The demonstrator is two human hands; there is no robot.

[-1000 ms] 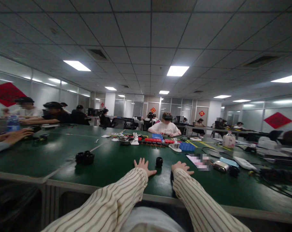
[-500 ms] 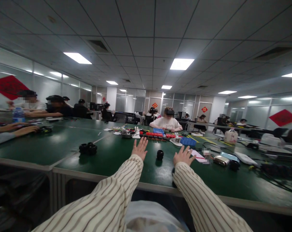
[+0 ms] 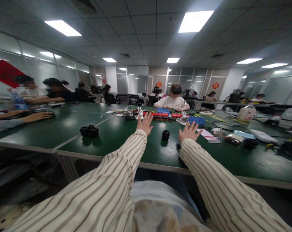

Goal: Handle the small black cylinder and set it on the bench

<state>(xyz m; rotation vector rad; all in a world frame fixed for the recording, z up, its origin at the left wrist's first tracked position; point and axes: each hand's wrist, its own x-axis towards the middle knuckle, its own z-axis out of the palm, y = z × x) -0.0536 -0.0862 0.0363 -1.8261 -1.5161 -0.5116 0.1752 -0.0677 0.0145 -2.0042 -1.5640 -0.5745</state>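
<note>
The small black round piece (image 3: 165, 135) stands on the green table (image 3: 119, 129), between the two hands and touched by neither. The left hand (image 3: 145, 123) is at its left side, the right hand (image 3: 189, 131) at its right; both are open with spread fingers and hold nothing. I judge the step as hands placed ready, without grip; taking the piece would call for a hand turning inward and closing around it. Whether the palms rest or hover, I cannot surely tell. Farther left lie similar black pieces (image 3: 89, 131).
</note>
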